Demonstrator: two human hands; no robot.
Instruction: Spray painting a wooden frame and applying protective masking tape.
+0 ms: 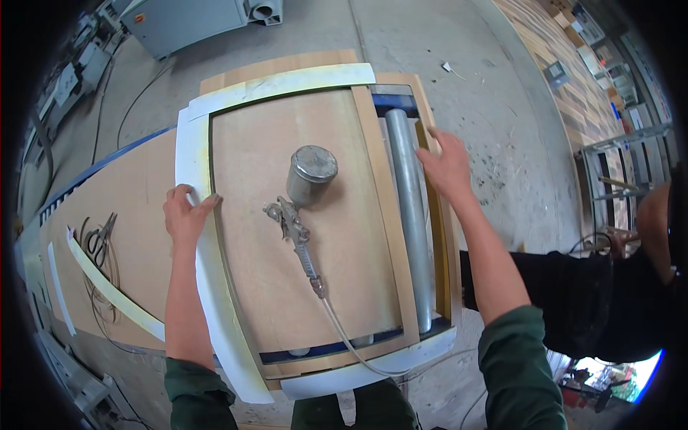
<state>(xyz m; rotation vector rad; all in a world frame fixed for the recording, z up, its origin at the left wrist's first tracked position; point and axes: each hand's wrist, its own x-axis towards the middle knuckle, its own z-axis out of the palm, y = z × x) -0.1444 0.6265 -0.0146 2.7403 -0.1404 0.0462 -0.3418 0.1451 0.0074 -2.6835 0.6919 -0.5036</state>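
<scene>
A wooden frame (pixel 389 229) lies before me, with long white strips (pixel 193 154) along its left, far and near sides. My left hand (pixel 188 213) grips across the left strip, thumb at its inner edge and fingers at the outer one. My right hand (pixel 450 166) holds the frame's right rail, its thumb on the inner side. Within the frame, a spray gun (pixel 292 233) with a metal cup (pixel 312 174) rests on a light-brown board (pixel 287 301). A clear hose (pixel 342 333) runs from its handle over the near rail.
Left of the frame, scissors (pixel 104 233), thin cords and loose pale strips (pixel 107 283) lie on a board. A metal roller (pixel 408 215) shows through the frame's right opening. A person in black (pixel 559 301) is close on the right; a grey machine (pixel 190 21) stands beyond.
</scene>
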